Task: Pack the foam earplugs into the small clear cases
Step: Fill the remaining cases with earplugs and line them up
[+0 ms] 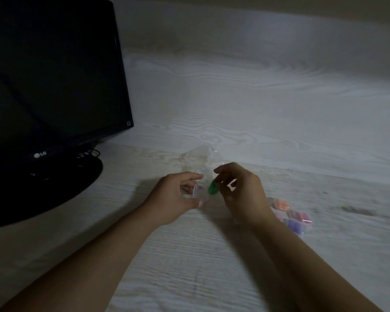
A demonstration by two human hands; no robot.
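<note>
Head camera, looking down at a pale wood-grain table [279, 109]: both hands meet just below the middle of the frame. The left hand [176, 194] curls finger and thumb round a small clear case [199, 190], gripping it by its edges, probably so the opening stays steady and faces the other hand. The right hand [239, 190] pinches a green earplug [212, 188] between its fingertips, right at the case, which looks like the moment of pushing it in; whether the plug is already partly inside is too blurred to tell. Just above the hands lies a crumpled clear bag [203, 154], likely the packaging. At lower right of centre, near the right wrist, sit filled cases [291, 215] holding orange, pink and purple plugs, set aside as if finished, so the task seems well under way. A dark monitor [54, 75] fills the upper left.
</note>
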